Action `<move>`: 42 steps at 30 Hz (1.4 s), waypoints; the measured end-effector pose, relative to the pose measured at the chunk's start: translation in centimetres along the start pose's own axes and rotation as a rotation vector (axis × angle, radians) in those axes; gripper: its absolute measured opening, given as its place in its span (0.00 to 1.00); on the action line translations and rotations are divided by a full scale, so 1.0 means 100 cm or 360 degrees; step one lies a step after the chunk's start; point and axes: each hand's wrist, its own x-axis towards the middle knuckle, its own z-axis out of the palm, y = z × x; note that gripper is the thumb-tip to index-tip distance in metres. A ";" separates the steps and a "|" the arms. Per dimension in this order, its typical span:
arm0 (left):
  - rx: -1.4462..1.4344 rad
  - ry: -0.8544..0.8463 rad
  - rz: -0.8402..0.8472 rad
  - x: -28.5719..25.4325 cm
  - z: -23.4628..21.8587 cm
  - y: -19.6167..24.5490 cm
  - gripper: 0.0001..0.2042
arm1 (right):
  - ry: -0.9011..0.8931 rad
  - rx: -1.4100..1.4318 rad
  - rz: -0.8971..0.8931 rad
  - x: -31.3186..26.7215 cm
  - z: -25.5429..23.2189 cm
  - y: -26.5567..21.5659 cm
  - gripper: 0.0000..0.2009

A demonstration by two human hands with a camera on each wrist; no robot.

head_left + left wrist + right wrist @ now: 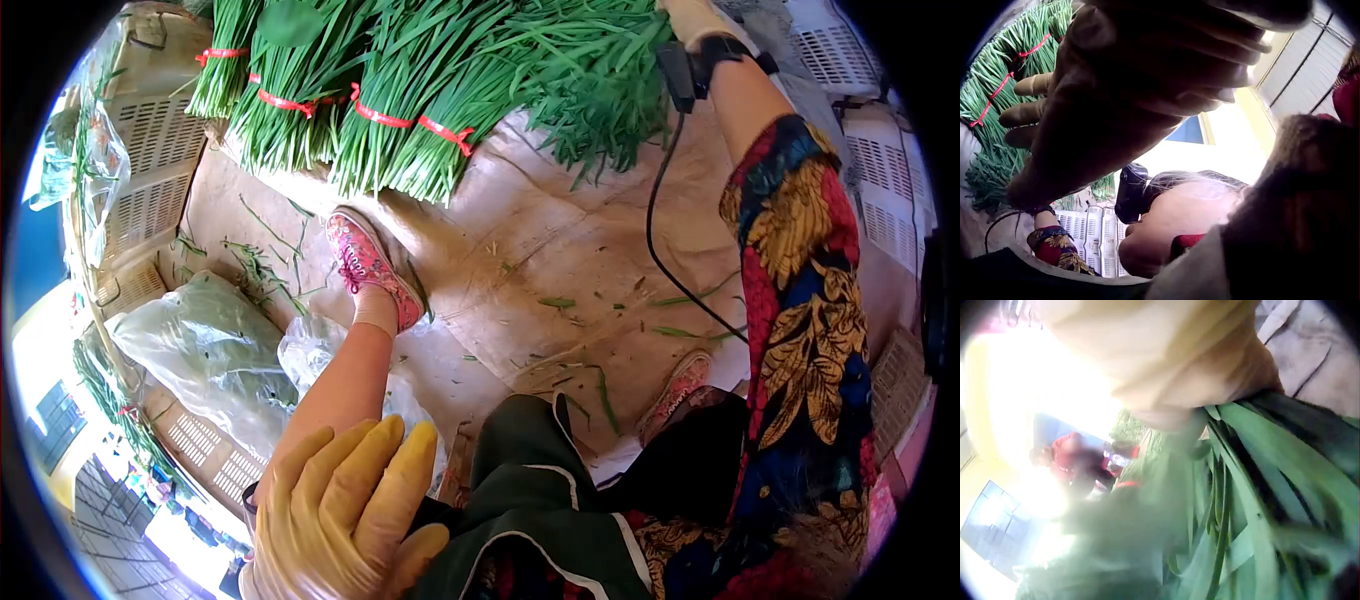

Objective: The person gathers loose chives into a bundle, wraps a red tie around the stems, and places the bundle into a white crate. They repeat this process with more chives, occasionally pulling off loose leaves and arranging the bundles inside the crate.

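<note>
My left hand [350,510], in a pale yellow glove, is raised over my leg with fingers extended and nothing in it. The left wrist view shows its gloved fingers [1025,112] from the side, in shadow. My right hand [695,20], also gloved, reaches to the top right of a heap of loose garlic chives [600,90]. Seen from the right wrist, the glove [1166,356] overlaps long flat leaves [1254,487] that fan out below it. Its fingers are hidden, so I cannot tell whether they grip the leaves. Chive bundles [390,130] with red ties lie alongside.
Brown sheeting [520,270] covers the floor, with scattered leaf scraps. Clear plastic bags [205,330] lie to the left, near stacked plastic crates [150,150]. More crates [880,160] stand at right. A black cable [650,220] runs from my right wrist. Another person [1075,459] appears in the background.
</note>
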 end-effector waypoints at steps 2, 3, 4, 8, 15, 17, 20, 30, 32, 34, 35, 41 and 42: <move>-0.0054 0.0053 0.0048 0.000 0.005 0.001 0.36 | 0.0278 -0.0079 -0.0436 -0.024 -0.020 0.022 0.09; -0.0045 0.0054 0.0094 0.002 0.007 0.001 0.35 | 0.0399 -0.0041 -0.0592 -0.055 -0.044 0.030 0.08; -0.0037 0.0055 0.0141 0.003 0.009 0.001 0.35 | 0.0310 0.0013 -0.0652 -0.088 -0.077 0.028 0.08; 0.0082 -0.0042 0.0222 0.004 0.002 0.016 0.36 | -0.0252 0.1552 -0.0290 -0.166 -0.139 0.027 0.18; 0.0211 0.0553 0.0371 -0.009 0.016 0.036 0.35 | -0.0572 0.2194 0.0061 -0.294 -0.241 -0.012 0.26; -0.0003 0.0997 0.0709 0.003 0.027 0.024 0.36 | -0.0467 0.2130 -0.0037 -0.339 -0.274 -0.047 0.27; -0.0790 0.1481 0.0622 0.023 0.035 0.035 0.39 | -0.0211 0.2009 -0.0130 -0.405 -0.328 -0.100 0.30; -0.2371 0.0585 0.0980 -0.053 0.059 0.114 0.42 | 0.0444 0.1559 -0.0635 -0.540 -0.384 -0.156 0.30; -0.2345 0.0611 0.1105 -0.067 0.062 0.129 0.41 | 0.0464 0.1543 -0.0713 -0.553 -0.392 -0.159 0.30; -0.2534 0.0664 0.0990 -0.072 0.064 0.144 0.33 | 0.0423 0.1313 -0.0781 -0.562 -0.397 -0.154 0.34; -0.2635 0.0619 0.0861 -0.076 0.063 0.149 0.29 | 0.0495 0.1243 -0.0842 -0.562 -0.395 -0.151 0.31; -0.2503 0.0704 0.1137 -0.053 0.071 0.121 0.07 | 0.0381 0.0813 -0.0956 -0.561 -0.418 -0.132 0.39; -0.2466 0.0699 0.1156 -0.047 0.070 0.115 0.07 | 0.0224 0.0817 -0.0785 -0.568 -0.430 -0.133 0.39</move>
